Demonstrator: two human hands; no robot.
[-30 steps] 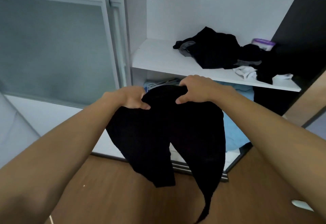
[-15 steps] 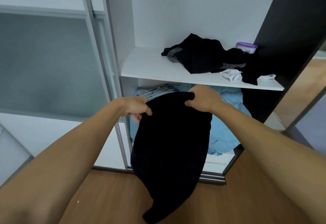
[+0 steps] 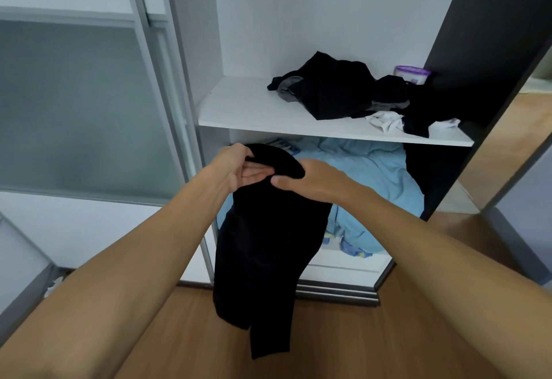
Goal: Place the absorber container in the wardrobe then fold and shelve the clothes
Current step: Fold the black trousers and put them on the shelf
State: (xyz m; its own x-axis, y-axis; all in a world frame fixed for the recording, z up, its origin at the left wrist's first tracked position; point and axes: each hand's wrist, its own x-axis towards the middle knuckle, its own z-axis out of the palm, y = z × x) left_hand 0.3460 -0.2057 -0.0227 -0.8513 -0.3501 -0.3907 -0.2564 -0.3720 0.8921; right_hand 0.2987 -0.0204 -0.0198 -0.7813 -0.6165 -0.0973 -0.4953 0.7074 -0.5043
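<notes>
Sliding door (image 3: 89, 103), far left: frosted panel, pushed aside, so the wardrobe bay is open. It plays no part in the step.

Left grip (image 3: 239, 169): closed on the top edge of the black garment (image 3: 263, 259). The palm is turned toward the camera, the fingers lie under the fold and the thumb sits over it.

Black garment: hangs full length from both grips in front of the lower compartment, its tail free above the wooden floor (image 3: 418, 334). The top is bunched between the hands.

Right grip (image 3: 310, 180): closed on the same top edge, touching the left grip's fingertips. The thumb pinches the cloth on the near side and the fingers are hidden behind it.

Step in hand, as judged: folding this garment in the air, the two top corners being brought together. To do it well, match the edges squarely before one hand lets go. Let the cloth hang straight so the halves lie flat on each other. Then run one hand down to take the hem and double it up. A twist in the hanging part would set a crooked fold.

Shelf (image 3: 254, 109): above and beyond both grips. Its left part is bare white board and suits the folded piece.

Pile of dark clothes (image 3: 337, 91), with a white item (image 3: 385, 121) at its front: unfolded, on the right part of the shelf.

Absorber container (image 3: 413, 74): purple-lidded, upright at the back right corner of the shelf behind the pile, well apart from both grips. That part of the task appears done.
</notes>
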